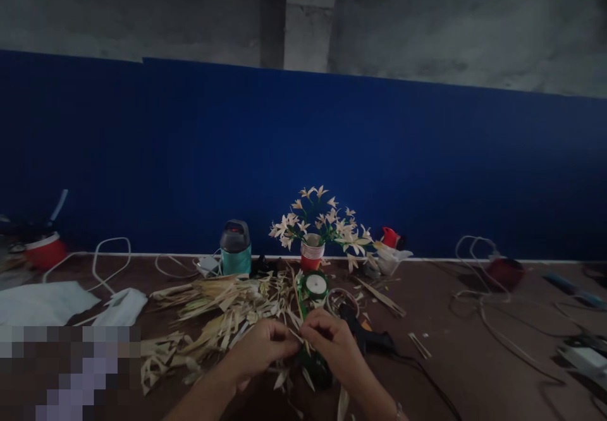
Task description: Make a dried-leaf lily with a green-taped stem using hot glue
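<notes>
My left hand [270, 345] and my right hand [329, 335] meet at the fingertips low in the middle of the head view. Both are closed in a pinch on a thin pale strip [300, 338], which looks like dried husk; the fingers hide most of it. Dried husk strips [222, 294] lie heaped to the left and beyond the hands. Just past the fingertips is a green ribbon spool [316, 285] with a white centre. Pale flowers [332, 222] on green stems stand behind it in a red and white paper cup [312, 253].
A black glue gun [374, 339] lies right of my right hand, its cord trailing forward. At the back stands a teal container [236, 258] with a dark top. White cloths [52, 301] are on the left. Loose white cables [497, 332] cross the right side, before a blue partition [190, 155].
</notes>
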`<state>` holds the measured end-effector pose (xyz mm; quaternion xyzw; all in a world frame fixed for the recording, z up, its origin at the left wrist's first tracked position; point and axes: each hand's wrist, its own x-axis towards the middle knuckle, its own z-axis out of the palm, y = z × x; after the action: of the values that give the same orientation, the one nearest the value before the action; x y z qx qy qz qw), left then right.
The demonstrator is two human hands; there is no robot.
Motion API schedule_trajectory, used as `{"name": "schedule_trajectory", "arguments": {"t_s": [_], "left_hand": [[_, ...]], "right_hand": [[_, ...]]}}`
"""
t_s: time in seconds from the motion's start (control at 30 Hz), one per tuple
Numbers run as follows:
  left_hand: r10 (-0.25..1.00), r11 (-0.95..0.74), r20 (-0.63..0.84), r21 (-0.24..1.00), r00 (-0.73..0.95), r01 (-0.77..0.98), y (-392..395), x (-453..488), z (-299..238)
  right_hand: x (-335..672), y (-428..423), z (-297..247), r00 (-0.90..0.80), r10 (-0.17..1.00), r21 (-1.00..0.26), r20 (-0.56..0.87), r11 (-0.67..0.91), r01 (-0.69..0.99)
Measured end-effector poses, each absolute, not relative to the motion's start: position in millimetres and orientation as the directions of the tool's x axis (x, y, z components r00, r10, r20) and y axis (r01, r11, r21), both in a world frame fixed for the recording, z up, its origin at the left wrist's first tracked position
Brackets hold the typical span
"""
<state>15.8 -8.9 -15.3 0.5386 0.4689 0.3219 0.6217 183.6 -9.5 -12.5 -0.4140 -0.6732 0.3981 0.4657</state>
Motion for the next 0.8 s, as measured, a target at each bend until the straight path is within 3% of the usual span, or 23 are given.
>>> {"name": "schedule_trajectory", "arguments": {"t_s": [0.37, 0.53, 0.8], "left_hand": [[0.934, 0.11, -0.133, 0.99, 0.331, 0.087, -12.8, 26.6, -14.8], [0.968, 0.144, -0.142, 0.99, 0.206, 0.006, -8.3, 24.8, -14.3], [0.934, 0.227, -0.204, 0.973, 0.295, -0.046, -4.9, 15.1, -9.8]], "right_hand": [[182.0, -10.0, -13.1, -0.207, 0.945, -0.931, 0.253, 0.296, 0.214], [182.8, -10.9, -12.3, -0.192, 0.971, -0.912, 0.143, 0.205, 0.356], [189.7, -7.5, -17.2, -0.199, 0.966, -0.865, 0.163, 0.237, 0.443]]}}
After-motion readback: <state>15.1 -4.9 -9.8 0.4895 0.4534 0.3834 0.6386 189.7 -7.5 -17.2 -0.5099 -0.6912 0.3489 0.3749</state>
